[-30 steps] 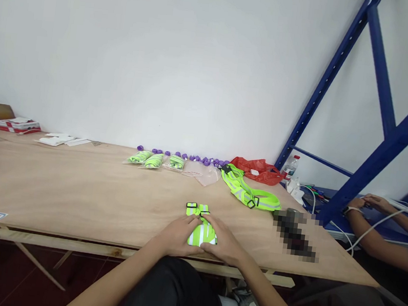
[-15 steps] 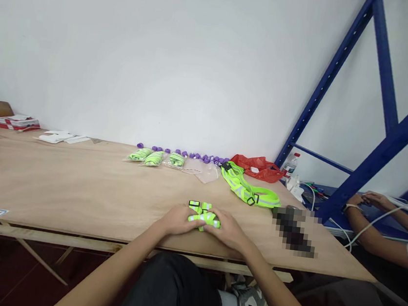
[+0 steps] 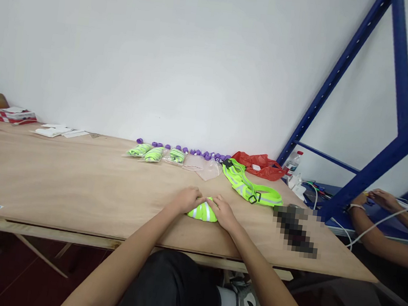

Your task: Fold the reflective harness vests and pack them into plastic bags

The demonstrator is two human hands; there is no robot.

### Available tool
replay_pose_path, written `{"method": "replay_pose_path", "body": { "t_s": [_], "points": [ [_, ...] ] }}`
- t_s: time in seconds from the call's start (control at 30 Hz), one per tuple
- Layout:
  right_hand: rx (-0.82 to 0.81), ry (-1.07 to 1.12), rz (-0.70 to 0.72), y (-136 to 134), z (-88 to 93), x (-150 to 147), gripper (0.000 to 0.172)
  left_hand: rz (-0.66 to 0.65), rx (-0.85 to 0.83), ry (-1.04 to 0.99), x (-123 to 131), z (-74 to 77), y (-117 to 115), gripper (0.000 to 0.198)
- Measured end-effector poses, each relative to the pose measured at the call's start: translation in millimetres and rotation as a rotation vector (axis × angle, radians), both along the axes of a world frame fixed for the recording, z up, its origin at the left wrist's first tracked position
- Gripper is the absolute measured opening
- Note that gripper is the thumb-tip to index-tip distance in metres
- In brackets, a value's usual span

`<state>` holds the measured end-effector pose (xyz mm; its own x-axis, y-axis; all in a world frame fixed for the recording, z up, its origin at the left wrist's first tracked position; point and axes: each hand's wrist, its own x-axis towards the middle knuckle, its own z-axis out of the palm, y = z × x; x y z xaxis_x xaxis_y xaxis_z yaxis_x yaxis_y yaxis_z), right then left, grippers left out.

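A folded neon-yellow reflective strap [image 3: 203, 212] with silver stripes lies bundled on the wooden table, close to its front edge. My left hand [image 3: 187, 201] grips the bundle from the left, and my right hand [image 3: 224, 211] closes on it from the right. Both thumbs press near its top, and the fingers hide its ends. Beyond my right hand rests a loose reflective strap [image 3: 249, 190] with black buckles. Further back, several bagged reflective straps [image 3: 154, 154] sit in clear pouches beside flat clear bags [image 3: 207, 168].
Purple caps [image 3: 207, 156] line the wall. A red plastic bag [image 3: 261, 165] and a bottle [image 3: 292, 164] stand back right, near a blue metal frame [image 3: 363, 164]. A co-worker's arms [image 3: 375, 231] are beyond it. White papers [image 3: 57, 131] and a box [image 3: 12, 115] lie far left.
The strap between my hands has become a compact bundle; its buckles no longer show. Both hands have shifted slightly away from the table's front edge. The view has turned a little.
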<state>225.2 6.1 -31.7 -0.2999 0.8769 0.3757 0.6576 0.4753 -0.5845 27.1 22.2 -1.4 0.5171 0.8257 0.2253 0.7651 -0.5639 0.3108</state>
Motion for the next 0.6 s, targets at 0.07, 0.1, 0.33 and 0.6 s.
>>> {"method": "replay_pose_path", "body": {
  "t_s": [0.07, 0.1, 0.33, 0.6],
  "points": [
    [0.007, -0.033, -0.010, 3.2, -0.6, 0.2, 0.047, 0.030, 0.017, 0.004, 0.4, -2.3, 0.5, 0.037],
    [0.014, -0.040, -0.019, 4.4, -0.7, 0.0, 0.045, 0.054, 0.022, 0.009, 0.6, -3.6, 0.9, 0.037],
    [-0.014, -0.071, -0.134, 7.7, -1.0, -2.6, 0.032, 0.168, 0.004, 0.067, 3.0, -9.4, 4.2, 0.043],
    [-0.064, -0.061, -0.141, 7.2, 6.3, -5.8, 0.029, 0.184, -0.040, -0.011, 3.5, -5.7, -2.5, 0.034]
  ]
}}
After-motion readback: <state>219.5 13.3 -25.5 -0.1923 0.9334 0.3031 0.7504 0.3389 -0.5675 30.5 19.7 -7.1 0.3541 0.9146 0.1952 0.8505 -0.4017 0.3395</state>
